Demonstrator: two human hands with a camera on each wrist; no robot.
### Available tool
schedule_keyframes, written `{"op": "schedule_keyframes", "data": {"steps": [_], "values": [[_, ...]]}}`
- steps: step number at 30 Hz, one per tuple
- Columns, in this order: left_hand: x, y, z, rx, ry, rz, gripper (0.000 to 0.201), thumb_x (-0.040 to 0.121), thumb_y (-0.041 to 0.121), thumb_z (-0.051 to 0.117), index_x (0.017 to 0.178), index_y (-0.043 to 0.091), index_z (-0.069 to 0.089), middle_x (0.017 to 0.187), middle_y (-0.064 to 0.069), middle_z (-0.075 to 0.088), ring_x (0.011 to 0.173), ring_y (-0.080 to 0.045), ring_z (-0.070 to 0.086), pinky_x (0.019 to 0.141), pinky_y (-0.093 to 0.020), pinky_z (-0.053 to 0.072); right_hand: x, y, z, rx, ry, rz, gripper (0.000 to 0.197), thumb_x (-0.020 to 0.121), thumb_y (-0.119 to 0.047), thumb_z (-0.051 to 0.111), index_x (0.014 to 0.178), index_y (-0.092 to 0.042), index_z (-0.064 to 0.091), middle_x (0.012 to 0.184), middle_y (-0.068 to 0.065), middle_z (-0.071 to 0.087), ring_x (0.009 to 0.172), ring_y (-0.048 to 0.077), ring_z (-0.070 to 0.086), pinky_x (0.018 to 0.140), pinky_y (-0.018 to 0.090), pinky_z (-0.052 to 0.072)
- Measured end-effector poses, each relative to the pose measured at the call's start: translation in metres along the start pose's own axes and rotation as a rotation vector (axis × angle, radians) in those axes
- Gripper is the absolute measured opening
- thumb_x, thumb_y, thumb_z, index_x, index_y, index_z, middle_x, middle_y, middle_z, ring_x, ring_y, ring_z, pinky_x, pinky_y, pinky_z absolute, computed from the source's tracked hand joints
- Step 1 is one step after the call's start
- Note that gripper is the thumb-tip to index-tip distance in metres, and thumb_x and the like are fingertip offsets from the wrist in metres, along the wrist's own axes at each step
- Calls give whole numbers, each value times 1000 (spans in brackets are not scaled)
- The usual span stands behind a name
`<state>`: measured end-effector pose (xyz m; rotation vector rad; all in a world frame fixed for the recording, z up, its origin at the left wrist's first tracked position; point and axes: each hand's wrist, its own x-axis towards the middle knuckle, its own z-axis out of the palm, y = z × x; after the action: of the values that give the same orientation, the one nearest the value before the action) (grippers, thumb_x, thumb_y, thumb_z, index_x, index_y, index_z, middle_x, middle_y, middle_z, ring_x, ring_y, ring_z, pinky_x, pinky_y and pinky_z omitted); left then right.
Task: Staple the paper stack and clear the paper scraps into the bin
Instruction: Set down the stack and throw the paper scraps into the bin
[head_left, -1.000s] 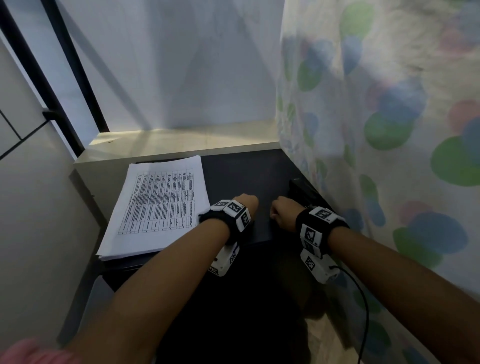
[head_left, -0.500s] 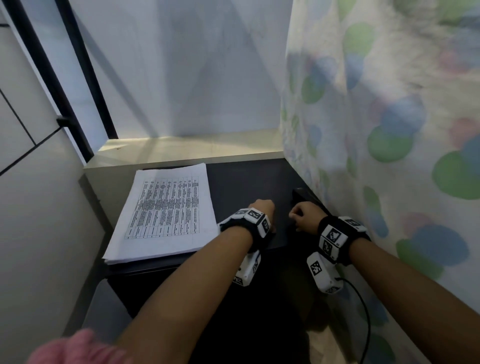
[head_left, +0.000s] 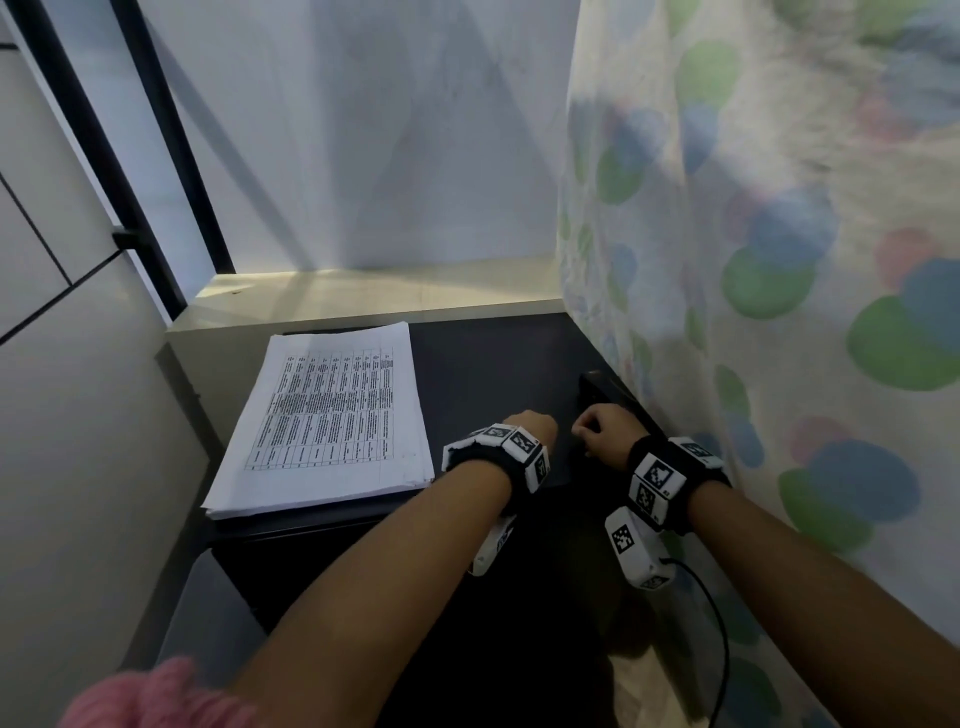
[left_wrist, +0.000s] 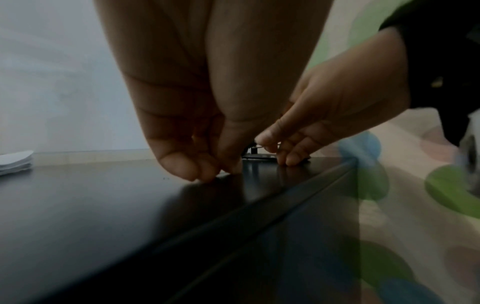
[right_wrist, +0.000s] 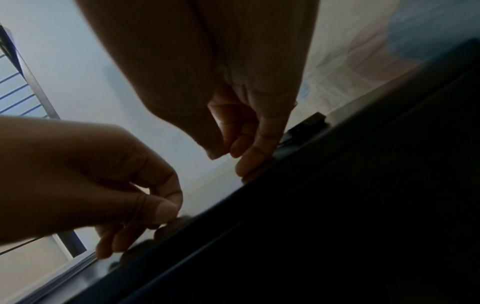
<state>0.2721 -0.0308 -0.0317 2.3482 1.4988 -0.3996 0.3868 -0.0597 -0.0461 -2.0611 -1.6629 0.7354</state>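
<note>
A white printed paper stack (head_left: 332, 410) lies on the left half of the black table (head_left: 493, 353); its corner shows as the paper stack (left_wrist: 15, 162) in the left wrist view. A black stapler (head_left: 597, 389) sits at the table's right edge by the curtain. My left hand (head_left: 530, 421) is near the table's front edge with its fingertips (left_wrist: 207, 174) bunched on the surface, pinching a thin pale sliver like a paper scrap. My right hand (head_left: 592, 428) is just in front of the stapler (right_wrist: 309, 123), thumb and forefinger (right_wrist: 226, 153) pinched together. I see nothing between them.
A curtain with green, blue and pink dots (head_left: 779, 260) hangs along the table's right side. A pale ledge (head_left: 363, 291) runs behind the table under a white wall. The table's front edge (left_wrist: 285, 205) lies directly under my wrists. A grey panel stands to the left.
Both hands stay low at the table's front right. The left hand has edged slightly right towards the right hand. The paper stack and stapler have not moved.
</note>
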Motion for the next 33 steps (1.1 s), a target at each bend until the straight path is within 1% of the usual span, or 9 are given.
{"op": "schedule_keyframes", "data": {"steps": [5,7,11,15,19,22,25,30,33], "values": [[2,-51,6,43,71,-71,34,93,22,49,123,7,56,136,-11,54,119,-30,56,94,-37,48,-6,-3,-1,-9,-10,15,12,92,-15,52,84,-10,59,104,16,66,102,32,63,93,39,48],[-10,-71,-6,1,155,-97,32,94,16,46,119,0,58,128,-13,59,116,-31,58,95,-38,48,-8,-8,2,-45,-15,22,19,92,-15,51,76,-13,61,94,12,65,102,31,62,95,39,46],[-42,-112,-29,-48,259,-170,29,96,11,45,114,-7,57,122,-22,60,112,-35,59,89,-35,49,-14,-37,14,-78,-45,-17,22,90,-7,48,80,7,62,106,27,66,101,39,61,87,41,49],[-67,-162,-31,-50,284,-249,19,94,8,45,93,-4,60,117,-22,63,107,-34,62,87,-35,50,-15,-55,35,-152,-95,-130,32,90,-9,47,62,-25,40,105,15,65,109,32,58,93,39,47],[-89,-203,-27,-71,297,-325,25,94,10,45,90,-7,63,116,-24,64,107,-36,62,88,-38,50,-27,-67,56,-266,-173,-149,9,91,-9,43,90,-11,52,117,19,61,113,33,56,94,39,45],[-101,-228,-21,-107,327,-349,26,94,12,47,71,3,56,113,-24,65,104,-36,62,86,-39,49,-37,-66,70,-370,-174,-132,32,94,-8,39,125,-2,43,127,19,53,115,34,53,93,38,42],[-110,-245,-15,-146,329,-378,22,94,13,48,89,-3,63,111,-21,67,103,-34,63,85,-37,50,-46,-60,79,-404,-148,-125,51,95,-8,37,143,-3,23,142,17,40,126,33,46,100,36,38],[-118,-269,-4,-200,321,-385,26,94,12,48,89,-7,65,111,-23,67,103,-36,64,86,-38,50,-54,-66,88,-388,-42,-150,42,94,-3,33,135,-2,31,137,18,43,125,35,45,100,38,38],[-117,-282,3,-239,334,-391,27,92,10,49,99,-11,65,112,-21,68,105,-34,63,88,-38,49,-52,-67,87,-339,-47,-162,28,94,-6,34,122,-3,39,120,24,57,107,38,56,83,37,42]]}}
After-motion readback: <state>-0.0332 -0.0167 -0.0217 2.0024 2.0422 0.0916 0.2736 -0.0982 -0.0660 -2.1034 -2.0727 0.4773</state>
